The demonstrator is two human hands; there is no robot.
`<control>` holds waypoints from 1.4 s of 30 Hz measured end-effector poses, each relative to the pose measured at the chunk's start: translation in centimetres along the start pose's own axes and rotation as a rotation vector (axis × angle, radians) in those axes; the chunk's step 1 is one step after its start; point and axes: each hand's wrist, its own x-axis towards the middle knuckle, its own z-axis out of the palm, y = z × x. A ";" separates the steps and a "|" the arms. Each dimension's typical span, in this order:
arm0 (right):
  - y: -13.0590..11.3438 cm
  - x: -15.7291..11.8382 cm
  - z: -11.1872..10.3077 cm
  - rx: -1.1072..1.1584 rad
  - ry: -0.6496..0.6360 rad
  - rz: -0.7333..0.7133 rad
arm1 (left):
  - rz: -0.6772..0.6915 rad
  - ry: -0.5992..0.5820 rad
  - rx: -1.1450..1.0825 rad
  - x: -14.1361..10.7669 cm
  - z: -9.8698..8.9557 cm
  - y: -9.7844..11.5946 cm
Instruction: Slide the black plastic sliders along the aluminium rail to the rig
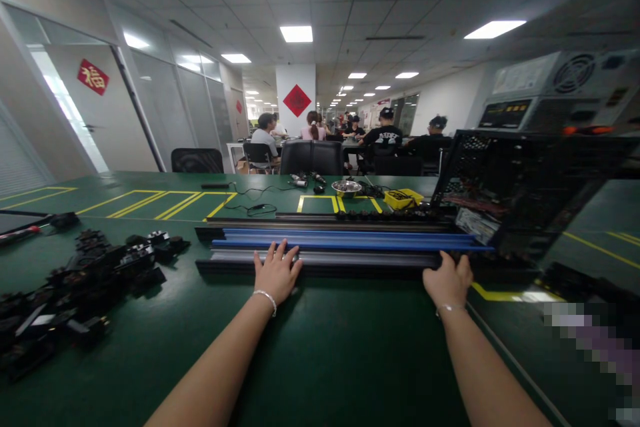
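Black parts [90, 280] heaped loosely on green table [350, 360], probably to keep small pieces together. Left hand [277, 273] open, fingers spread over grey strip [370, 259], likely steadying it. Blue strip [350, 241] just beyond, lengthwise, among long dark strips. Right hand [449, 278] near its right end, fingers bent; grip unclear. Wide spacing likely keeps strips level. Computer case [535, 190] behind, power supplies [527, 77] stacked on top. Writing: red door sign [93, 76] reads "福"; power supply labels illegible.

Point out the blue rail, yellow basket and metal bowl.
Blue rail [360, 244], head view, middle of its length.
Yellow basket [396, 203], head view, near wall.
Metal bowl [347, 194], head view, near outer side.
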 end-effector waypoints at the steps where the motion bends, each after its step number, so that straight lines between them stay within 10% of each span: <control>1: 0.0 0.1 0.0 0.032 0.002 0.016 | 0.011 0.004 -0.002 0.0 0.0 -0.2; 42: -1.2 -0.5 -1.2 0.007 0.063 -0.031 | 0.036 0.006 -0.006 0.0 -0.2 -1.8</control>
